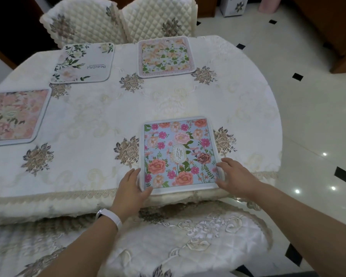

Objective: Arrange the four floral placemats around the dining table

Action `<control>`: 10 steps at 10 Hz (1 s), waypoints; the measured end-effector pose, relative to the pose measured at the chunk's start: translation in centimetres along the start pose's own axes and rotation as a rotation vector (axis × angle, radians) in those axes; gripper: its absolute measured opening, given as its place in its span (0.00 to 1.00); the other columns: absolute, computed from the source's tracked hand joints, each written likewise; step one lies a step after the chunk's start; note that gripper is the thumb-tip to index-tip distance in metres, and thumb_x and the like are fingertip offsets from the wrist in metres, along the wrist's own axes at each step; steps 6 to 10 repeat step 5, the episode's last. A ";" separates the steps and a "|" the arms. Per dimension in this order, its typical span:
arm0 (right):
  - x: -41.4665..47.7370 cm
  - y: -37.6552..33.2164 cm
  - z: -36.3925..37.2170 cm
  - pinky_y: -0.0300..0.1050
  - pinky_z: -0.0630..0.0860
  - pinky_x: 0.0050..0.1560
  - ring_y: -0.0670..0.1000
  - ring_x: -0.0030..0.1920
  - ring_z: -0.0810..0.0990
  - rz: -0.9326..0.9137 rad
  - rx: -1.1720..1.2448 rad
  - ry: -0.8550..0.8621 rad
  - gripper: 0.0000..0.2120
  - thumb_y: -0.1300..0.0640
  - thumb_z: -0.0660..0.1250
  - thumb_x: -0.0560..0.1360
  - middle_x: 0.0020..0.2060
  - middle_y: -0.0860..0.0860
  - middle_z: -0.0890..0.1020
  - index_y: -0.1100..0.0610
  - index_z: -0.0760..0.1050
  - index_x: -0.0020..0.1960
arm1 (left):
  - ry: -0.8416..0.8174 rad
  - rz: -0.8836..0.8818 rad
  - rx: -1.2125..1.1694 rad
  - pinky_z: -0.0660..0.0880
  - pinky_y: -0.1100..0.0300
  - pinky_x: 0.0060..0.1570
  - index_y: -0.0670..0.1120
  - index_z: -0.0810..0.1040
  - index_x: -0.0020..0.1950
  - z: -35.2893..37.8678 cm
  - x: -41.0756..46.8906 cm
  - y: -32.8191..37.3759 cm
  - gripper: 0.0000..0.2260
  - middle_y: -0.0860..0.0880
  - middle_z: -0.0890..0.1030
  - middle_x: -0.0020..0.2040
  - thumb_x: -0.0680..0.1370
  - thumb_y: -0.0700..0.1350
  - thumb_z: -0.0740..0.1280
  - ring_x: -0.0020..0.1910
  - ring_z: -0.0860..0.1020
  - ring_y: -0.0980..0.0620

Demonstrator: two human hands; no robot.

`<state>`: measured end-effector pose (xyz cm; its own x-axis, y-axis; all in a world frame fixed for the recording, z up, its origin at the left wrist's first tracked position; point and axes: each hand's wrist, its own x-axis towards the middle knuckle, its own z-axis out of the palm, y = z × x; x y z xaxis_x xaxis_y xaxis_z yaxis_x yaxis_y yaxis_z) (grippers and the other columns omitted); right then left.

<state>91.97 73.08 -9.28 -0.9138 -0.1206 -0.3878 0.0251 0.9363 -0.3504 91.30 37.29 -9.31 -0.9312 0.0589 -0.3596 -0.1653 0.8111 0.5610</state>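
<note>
A blue placemat with pink flowers (178, 152) lies flat at the near edge of the dining table (100, 120). My left hand (133, 185) grips its near left corner, thumb on top. My right hand (235, 175) holds its near right corner. A white placemat with green leaves (83, 62) lies at the far left. A pale placemat with orange flowers (166, 55) lies at the far side, in front of the chairs. A pink floral placemat (14, 115) lies at the left edge, partly cut off by the frame.
Two quilted cream chairs (120, 19) stand behind the table. A chair with an embroidered cream cover (178, 238) is right below my arms. A cream tablecloth with brown flower motifs covers the table. Glossy tiled floor (312, 108) lies to the right.
</note>
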 end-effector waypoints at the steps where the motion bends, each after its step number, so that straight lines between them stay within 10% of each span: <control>1: 0.3 -1.0 -2.2 0.52 0.64 0.72 0.53 0.73 0.63 -0.054 0.006 0.026 0.27 0.43 0.61 0.78 0.74 0.53 0.64 0.53 0.65 0.73 | 0.049 0.024 -0.023 0.63 0.47 0.71 0.48 0.63 0.75 -1.8 -0.1 1.3 0.30 0.47 0.66 0.75 0.76 0.54 0.68 0.73 0.63 0.47; 5: 3.7 -8.1 -14.4 0.48 0.62 0.70 0.52 0.71 0.64 -0.480 -0.035 0.164 0.25 0.46 0.63 0.78 0.72 0.51 0.68 0.53 0.67 0.72 | 0.342 0.038 0.053 0.58 0.49 0.72 0.50 0.66 0.73 -8.1 -2.2 10.8 0.28 0.49 0.63 0.76 0.76 0.60 0.65 0.75 0.59 0.49; 10: 3.7 -8.1 -14.4 0.48 0.62 0.70 0.52 0.71 0.64 -0.480 -0.035 0.164 0.25 0.46 0.63 0.78 0.72 0.51 0.68 0.53 0.67 0.72 | 0.342 0.038 0.053 0.58 0.49 0.72 0.50 0.66 0.73 -8.1 -2.2 10.8 0.28 0.49 0.63 0.76 0.76 0.60 0.65 0.75 0.59 0.49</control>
